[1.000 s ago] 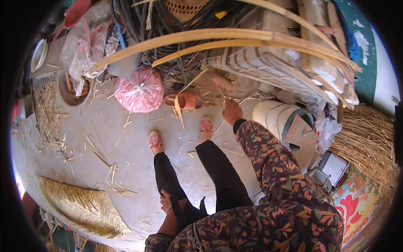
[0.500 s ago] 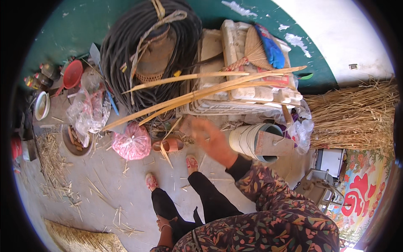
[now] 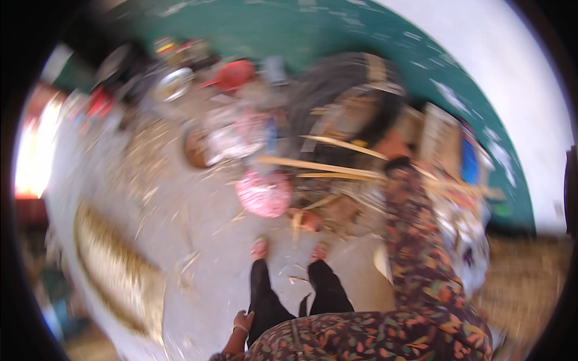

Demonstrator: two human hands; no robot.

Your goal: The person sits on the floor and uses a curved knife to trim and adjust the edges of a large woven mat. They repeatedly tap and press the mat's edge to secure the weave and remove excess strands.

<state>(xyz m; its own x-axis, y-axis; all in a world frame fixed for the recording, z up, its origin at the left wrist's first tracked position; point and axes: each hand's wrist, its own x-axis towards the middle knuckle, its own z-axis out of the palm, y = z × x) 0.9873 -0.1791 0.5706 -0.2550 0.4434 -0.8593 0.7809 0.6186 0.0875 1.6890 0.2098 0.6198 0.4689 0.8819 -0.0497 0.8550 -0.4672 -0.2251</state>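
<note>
Right hand (image 3: 394, 147) grip unclear, among pale bamboo strips (image 3: 325, 168); pink bag (image 3: 264, 192) below; left hand (image 3: 242, 322) loose.

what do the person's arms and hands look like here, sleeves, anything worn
The right arm wears a long dark sleeve with a busy leaf pattern in orange, red and green, running up to the right hand, which is blurred. The left hand is bare, with a thin bangle at the wrist.

Pink bag (image 3: 264, 192) — floral-patterned sleeve (image 3: 415, 240)
</note>
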